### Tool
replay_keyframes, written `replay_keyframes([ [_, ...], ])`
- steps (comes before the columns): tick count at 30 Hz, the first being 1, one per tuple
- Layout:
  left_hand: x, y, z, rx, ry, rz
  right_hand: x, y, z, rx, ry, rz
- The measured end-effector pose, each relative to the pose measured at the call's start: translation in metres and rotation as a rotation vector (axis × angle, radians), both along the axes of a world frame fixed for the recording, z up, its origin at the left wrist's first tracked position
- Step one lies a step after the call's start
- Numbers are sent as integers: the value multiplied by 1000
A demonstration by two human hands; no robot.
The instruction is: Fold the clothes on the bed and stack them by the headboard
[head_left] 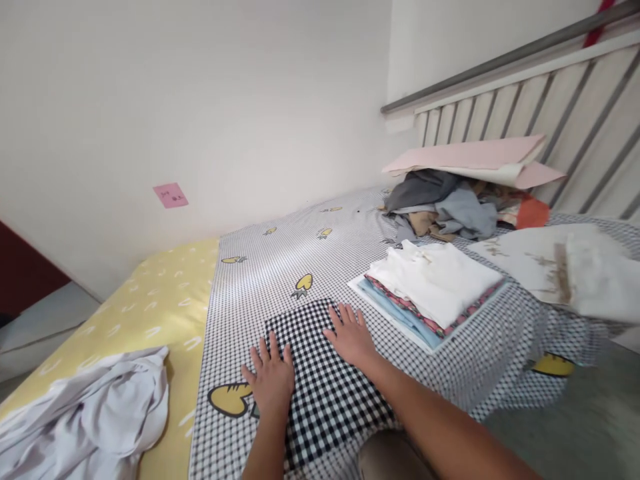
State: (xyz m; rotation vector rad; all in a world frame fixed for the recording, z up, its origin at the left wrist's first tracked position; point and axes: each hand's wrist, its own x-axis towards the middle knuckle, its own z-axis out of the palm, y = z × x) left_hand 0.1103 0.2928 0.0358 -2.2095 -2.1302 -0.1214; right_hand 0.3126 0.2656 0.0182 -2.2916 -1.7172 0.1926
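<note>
A black-and-white checked cloth [320, 393] lies folded flat on the bed near its front edge. My left hand [270, 377] rests palm down on the cloth's left part, fingers spread. My right hand [350, 337] lies flat on its upper right part, fingers stretched toward the wall. Neither hand holds anything. Just right of my right hand sits a stack of folded clothes [433, 290], white on top, with pink-patterned and light blue layers beneath.
The bed carries a small-check sheet with yellow carrots [280, 267] and a yellow sheet [165, 300] at left. A crumpled grey-white garment [95, 413] lies front left. A loose heap of clothes [450, 207] under pink boards sits by the slatted headboard [550, 100]. White bedding [575, 273] is at right.
</note>
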Motion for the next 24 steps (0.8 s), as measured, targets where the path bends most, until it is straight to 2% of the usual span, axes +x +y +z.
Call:
replay_keyframes([
  [8,-14,-9,2,-16,-66,-39,10,-68,-3,14,-22,39],
  [16,-46,-42,2,-53,-70,-24,22,-131,-11,65,-107,18],
  [20,-54,-60,3,-39,-35,-13,12,-151,5,40,-79,-117],
  [22,-55,-65,3,-30,-21,-15,-9,-155,18,151,-92,-155],
  [24,-56,-66,3,-43,-24,-8,-38,-155,30,294,-93,-49],
])
